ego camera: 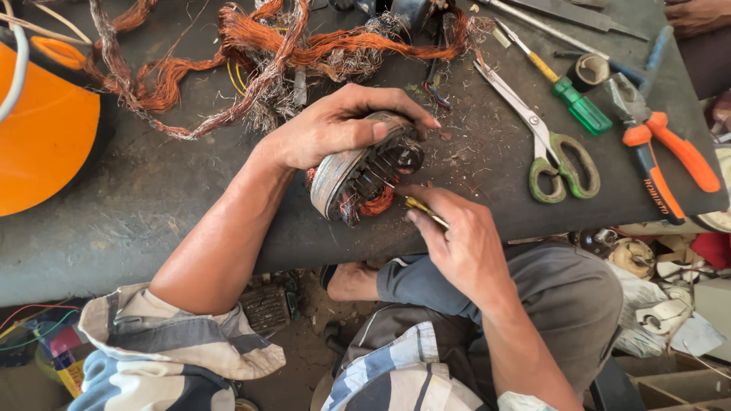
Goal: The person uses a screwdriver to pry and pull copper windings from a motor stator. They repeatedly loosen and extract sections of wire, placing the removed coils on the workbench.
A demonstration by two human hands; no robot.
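My left hand grips a round motor stator with copper windings, holding it tilted on its edge on the dark workbench. My right hand pinches a thin yellow-handled tool whose tip pokes into the stator's slots from the front. Both hands meet near the bench's front edge, above my lap.
Tangled stripped copper wire lies behind the stator. Green-handled scissors, a green screwdriver, orange pliers and a tape roll lie to the right. An orange shell sits far left. Another person's hand shows top right.
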